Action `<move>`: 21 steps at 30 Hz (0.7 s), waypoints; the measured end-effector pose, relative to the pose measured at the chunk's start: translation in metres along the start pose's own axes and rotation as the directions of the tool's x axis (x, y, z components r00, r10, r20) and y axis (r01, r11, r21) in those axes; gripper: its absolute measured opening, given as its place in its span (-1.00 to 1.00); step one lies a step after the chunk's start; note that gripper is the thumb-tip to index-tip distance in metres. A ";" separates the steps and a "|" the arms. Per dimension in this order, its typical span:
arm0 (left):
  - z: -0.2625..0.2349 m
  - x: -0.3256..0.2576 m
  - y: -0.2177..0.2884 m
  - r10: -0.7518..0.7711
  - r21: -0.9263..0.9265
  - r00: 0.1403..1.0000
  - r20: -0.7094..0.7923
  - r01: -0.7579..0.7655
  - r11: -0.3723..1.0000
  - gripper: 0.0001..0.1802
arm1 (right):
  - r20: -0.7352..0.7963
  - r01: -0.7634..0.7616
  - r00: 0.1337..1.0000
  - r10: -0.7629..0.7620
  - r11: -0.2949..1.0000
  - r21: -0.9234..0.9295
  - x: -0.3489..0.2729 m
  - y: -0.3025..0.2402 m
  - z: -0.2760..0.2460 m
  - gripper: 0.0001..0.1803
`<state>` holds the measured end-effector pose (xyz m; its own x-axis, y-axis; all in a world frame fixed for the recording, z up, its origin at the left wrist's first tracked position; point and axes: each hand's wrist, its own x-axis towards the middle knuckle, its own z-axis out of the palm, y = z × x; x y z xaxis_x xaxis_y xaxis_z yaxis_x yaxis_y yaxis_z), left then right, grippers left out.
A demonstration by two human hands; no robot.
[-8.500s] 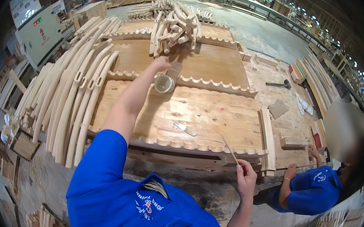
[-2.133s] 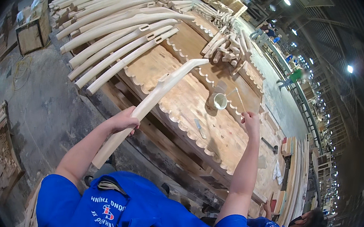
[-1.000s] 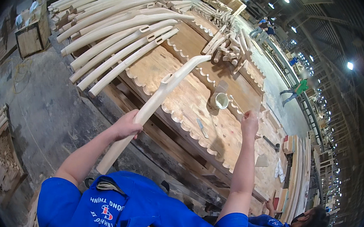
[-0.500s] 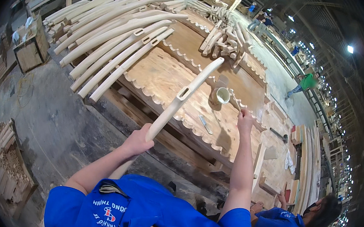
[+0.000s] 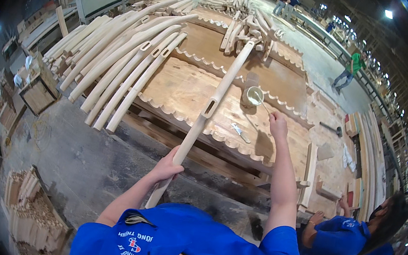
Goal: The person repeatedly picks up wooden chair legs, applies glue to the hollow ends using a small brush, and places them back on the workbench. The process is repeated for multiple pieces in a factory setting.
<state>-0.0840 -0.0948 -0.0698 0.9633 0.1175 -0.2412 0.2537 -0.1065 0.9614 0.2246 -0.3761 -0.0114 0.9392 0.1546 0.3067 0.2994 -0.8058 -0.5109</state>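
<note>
My left hand (image 5: 167,166) is wrapped round the lower part of a long, slightly curved wooden chair or table leg (image 5: 229,75). An oblong slot is cut through its middle, and its far end reaches over the workbench toward a pile of wooden pieces. Between the closed fingers of my right hand (image 5: 278,126) is a thin stick (image 5: 265,105), its tip inside the rim of a cup (image 5: 255,96) with pale contents. Nearer to me than the cup, a utility knife (image 5: 240,133) lies on the plywood top.
Scallop-edged rails (image 5: 201,62) cross the workbench. Many curved wooden legs (image 5: 138,46) lie stacked at left, more pieces (image 5: 251,28) at the far end. A hammer (image 5: 331,128) lies at right, near a co-worker in blue (image 5: 337,236). A bin of wood strips (image 5: 31,209) stands lower left.
The stick's tip has moved from beside the cup to inside its rim. The leg in my left hand now points farther out across the bench. My view has shifted somewhat.
</note>
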 end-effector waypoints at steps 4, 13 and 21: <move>0.001 -0.001 0.002 -0.035 0.017 0.999 -0.032 0.036 0.999 -0.20 | 0.027 0.068 0.997 -0.077 0.971 0.229 -0.010 -0.024 -0.005 -0.75; 0.000 -0.001 0.006 -0.024 0.033 1.000 -0.017 0.024 0.999 -0.25 | 0.303 0.015 0.910 -0.283 0.753 0.658 -0.068 -0.084 -0.005 -0.80; -0.001 0.000 0.002 -0.022 0.030 1.000 -0.017 0.022 0.999 -0.27 | 0.014 0.245 0.965 -0.261 0.924 0.294 -0.081 -0.101 0.002 -0.84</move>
<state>-0.0831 -0.0943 -0.0676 0.9559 0.1370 -0.2596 0.2775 -0.1333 0.9514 0.1189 -0.3061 0.0138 0.8309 0.3673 0.4179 0.5563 -0.5385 -0.6329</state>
